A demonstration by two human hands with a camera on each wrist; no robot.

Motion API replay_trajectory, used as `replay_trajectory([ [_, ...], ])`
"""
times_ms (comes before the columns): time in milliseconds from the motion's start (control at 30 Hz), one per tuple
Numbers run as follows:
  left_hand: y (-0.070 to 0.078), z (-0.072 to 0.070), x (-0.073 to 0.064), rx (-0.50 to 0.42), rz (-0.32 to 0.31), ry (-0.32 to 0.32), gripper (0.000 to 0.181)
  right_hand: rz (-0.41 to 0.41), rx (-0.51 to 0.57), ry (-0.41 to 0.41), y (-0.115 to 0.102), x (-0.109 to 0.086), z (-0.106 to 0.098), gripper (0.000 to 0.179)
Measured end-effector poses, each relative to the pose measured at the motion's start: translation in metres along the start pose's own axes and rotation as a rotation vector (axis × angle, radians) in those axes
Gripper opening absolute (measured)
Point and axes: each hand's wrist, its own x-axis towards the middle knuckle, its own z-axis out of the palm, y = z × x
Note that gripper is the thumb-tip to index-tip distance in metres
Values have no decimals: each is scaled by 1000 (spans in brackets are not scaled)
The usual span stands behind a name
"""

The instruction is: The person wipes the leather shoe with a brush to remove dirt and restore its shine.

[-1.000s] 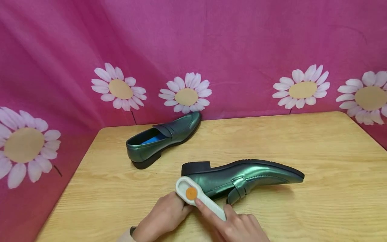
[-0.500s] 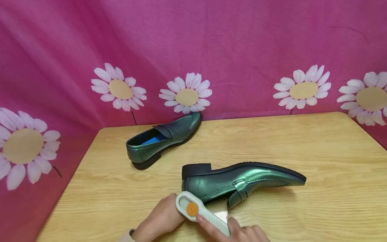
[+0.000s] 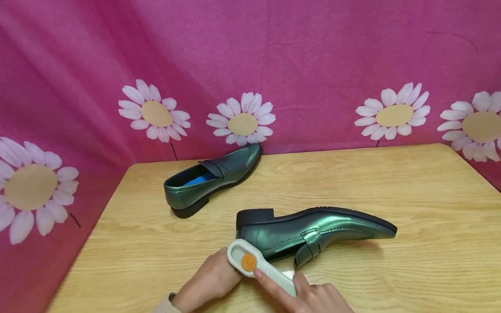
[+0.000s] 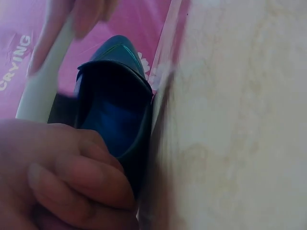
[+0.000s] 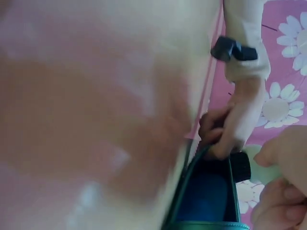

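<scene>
A shiny green loafer (image 3: 282,237) lies on its side on the table, black sole facing away and toe to the right. My left hand (image 3: 215,274) holds it by the heel end; in the left wrist view those fingers (image 4: 81,187) are curled at the rim of the opening. My right hand (image 3: 317,298) grips the ribbed handle of a white scrubbing brush (image 3: 278,278), index finger extended along it close to the orange round button (image 3: 248,262). Black bristles (image 5: 241,166) show in the right wrist view, against the loafer's heel side. Blue lining fills the shoe's inside.
A matching green loafer (image 3: 231,171) stands upright at the back left of the wooden table (image 3: 430,187), its toe near the far edge. Behind the table hangs a pink cloth (image 3: 313,65) printed with white daisies.
The brush and right hand moved toward me along the heel, then partway back up. My left hand keeps its hold, and the loafer shifted only slightly.
</scene>
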Motion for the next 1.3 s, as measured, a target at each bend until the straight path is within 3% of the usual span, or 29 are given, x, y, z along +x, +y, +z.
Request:
replay_trajectory([
  [67, 0, -2, 1, 24, 18, -21, 9, 60, -49, 71, -6, -12, 2, 63],
  [167, 1, -4, 3, 42, 22, -28, 15, 107, -45, 66, -6, -18, 0, 63],
  [267, 1, -3, 2, 32, 3, -5, 11, 71, 20, -11, 2, -8, -5, 69],
  [333, 2, -1, 2, 12, -19, 5, 10, 53, 105, -109, 7, 3, -8, 75],
  [500, 2, 0, 4, -31, -62, -23, 16, 11, 190, -161, 12, 22, -8, 80],
  [667, 1, -1, 3, 9, -13, -25, 11, 32, 71, -42, 6, -3, 1, 72],
  [767, 2, -3, 5, 46, -14, -63, 18, 98, -54, 92, -1, -23, 6, 65],
  [867, 1, -4, 7, 51, -55, -105, 24, 169, -113, 96, -5, -31, 6, 62],
  [1000, 2, -3, 8, 39, -91, -128, 25, 192, -125, 126, -7, -37, 3, 55],
  [1133, 2, -8, 9, -64, -108, -132, 33, 178, -78, 120, 3, -41, 0, 55],
  [1167, 2, -12, 10, -117, -112, -134, 35, 170, -45, 88, 7, -42, -1, 57],
  [1233, 2, -20, 15, -247, -114, -150, 38, 168, 62, -59, 17, -44, -4, 63],
  [1300, 2, -30, 21, -378, -96, -172, 41, 174, 145, -130, 25, -48, -5, 66],
])
